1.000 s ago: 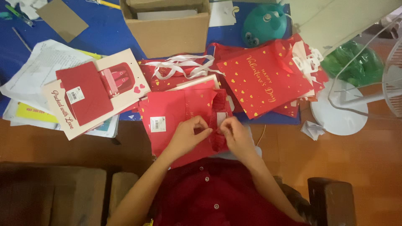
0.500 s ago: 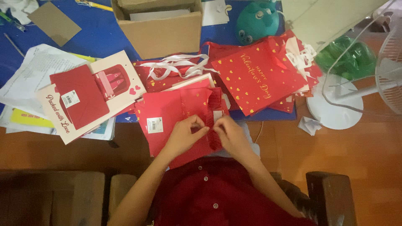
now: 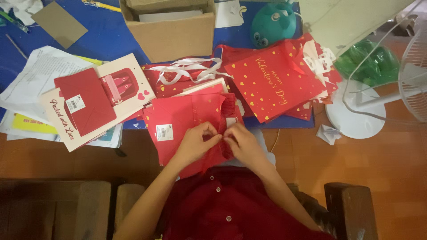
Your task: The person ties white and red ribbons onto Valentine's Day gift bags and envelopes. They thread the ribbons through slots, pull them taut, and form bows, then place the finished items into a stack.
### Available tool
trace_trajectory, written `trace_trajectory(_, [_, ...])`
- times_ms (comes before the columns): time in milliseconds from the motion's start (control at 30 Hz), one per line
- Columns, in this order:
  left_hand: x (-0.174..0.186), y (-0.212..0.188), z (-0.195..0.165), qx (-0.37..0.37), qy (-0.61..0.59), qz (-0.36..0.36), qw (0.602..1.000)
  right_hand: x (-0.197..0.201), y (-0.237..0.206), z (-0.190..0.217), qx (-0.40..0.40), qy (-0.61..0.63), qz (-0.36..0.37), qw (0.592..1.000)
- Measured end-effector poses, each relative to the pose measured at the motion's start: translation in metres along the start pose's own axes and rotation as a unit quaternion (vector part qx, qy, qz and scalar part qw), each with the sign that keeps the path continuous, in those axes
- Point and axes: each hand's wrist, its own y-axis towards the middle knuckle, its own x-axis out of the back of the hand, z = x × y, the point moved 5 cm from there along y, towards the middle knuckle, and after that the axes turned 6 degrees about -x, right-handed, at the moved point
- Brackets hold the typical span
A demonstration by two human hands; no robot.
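left hand (image 3: 193, 144) – grip pinching red ribbon (image 3: 226, 116) | right hand (image 3: 242, 143) – same | flat red paper bag (image 3: 187, 122)

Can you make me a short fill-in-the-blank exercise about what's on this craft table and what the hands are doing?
1. Both hands, the left hand and the right hand, pinch a flat ____ paper gift bag.
2. The open brown cardboard box stands on a ____ table cover.
3. White ribbons lie just below the ____.

Missing words: red; blue; box
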Motion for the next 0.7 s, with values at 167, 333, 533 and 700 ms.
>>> trace_trajectory(167, [0.0,-0.002,0.001,0.004,-0.02,-0.006,1.0,0.007,0.002,-0.007,-0.068,0.045,-0.018,0.997])
trace_trajectory(333, [-0.002,-0.001,0.005,0.001,-0.035,-0.006,0.999,0.002,0.0,0.003,-0.003,0.071,0.038,0.997])
trace_trajectory(533, [-0.004,-0.001,0.009,-0.014,-0.011,-0.006,1.0,0.003,0.002,-0.005,-0.027,0.002,0.016,1.0])
trace_trajectory(700, [-0.004,-0.001,0.012,-0.011,-0.013,-0.013,1.0,0.005,0.002,-0.004,-0.089,0.097,0.012,0.991])
